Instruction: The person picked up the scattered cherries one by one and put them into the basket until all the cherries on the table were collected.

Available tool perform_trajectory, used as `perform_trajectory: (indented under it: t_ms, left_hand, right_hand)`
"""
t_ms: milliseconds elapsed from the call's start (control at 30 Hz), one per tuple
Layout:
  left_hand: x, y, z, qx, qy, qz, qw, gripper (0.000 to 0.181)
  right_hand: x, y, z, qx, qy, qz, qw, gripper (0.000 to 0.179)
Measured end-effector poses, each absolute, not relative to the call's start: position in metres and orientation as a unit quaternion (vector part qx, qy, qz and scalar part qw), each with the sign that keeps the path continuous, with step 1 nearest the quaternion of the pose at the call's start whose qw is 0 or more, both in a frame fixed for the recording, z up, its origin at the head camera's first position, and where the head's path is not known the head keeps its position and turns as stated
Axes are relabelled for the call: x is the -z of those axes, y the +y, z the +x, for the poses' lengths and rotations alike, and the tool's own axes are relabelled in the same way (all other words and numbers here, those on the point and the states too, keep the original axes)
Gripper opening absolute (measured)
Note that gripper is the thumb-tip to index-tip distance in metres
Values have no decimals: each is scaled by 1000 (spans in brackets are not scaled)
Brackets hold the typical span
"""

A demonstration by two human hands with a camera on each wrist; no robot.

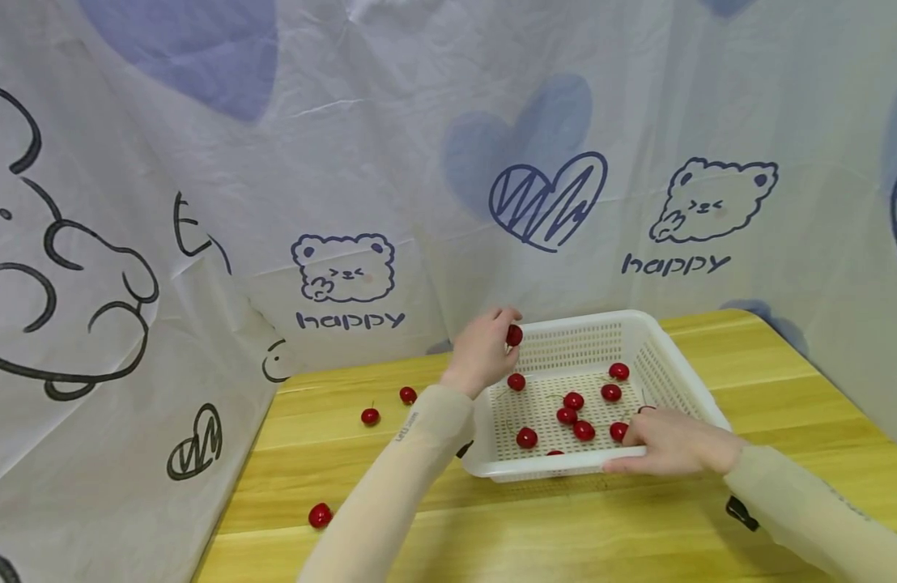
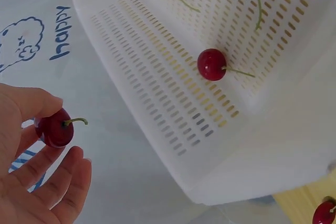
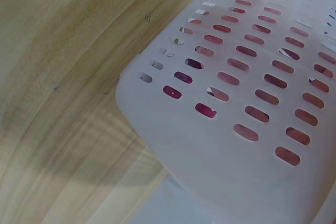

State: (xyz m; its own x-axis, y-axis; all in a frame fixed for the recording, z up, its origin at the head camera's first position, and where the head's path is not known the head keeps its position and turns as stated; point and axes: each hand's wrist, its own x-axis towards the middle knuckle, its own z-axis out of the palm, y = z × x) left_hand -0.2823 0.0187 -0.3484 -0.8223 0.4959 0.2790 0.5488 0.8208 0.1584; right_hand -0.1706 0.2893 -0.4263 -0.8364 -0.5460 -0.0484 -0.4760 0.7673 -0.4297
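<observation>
A white slotted plastic basket stands on the table with several red cherries inside, among them one cherry near its corner. My left hand is over the basket's far left corner. Between its thumb and fingers it pinches a cherry with a short green stem. My right hand grips the basket's front rim near the right corner, thumb outside and fingers inside. Its fingers show only as pinkish patches through the slots in the right wrist view. A cherry beside these fingers is mostly hidden.
Left of the basket, loose cherries lie on the wooden table: one cherry and another cherry near the back, and a third cherry nearer the front. A printed white cloth hangs behind the table and along its left side.
</observation>
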Motion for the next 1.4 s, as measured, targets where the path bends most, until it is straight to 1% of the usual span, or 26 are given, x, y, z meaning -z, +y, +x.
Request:
perform_trajectory:
  t_ms: [200,433,767,1100,1400]
  left_hand:
    - [355,20,-282,89,-952,-274,100,43]
    - [362,23,-281,70,-956,-275,73,44]
    - [365,23,-280,47,-962,-265,47,46]
    - [364,18,-280,75,-963,-256,44,42]
    - [356,6,-279,107,-960,-252,62,39]
  right_hand:
    - [425,289,-170,206,935,-275,86,50]
    - [425,289,-170,203,936,-274,84,50]
    - [424,289,-170,198,938,-274,80,49]
    - [426,289,-171,206,933,-281,85,49]
    - [428,290,-172,208,932,-286,81,49]
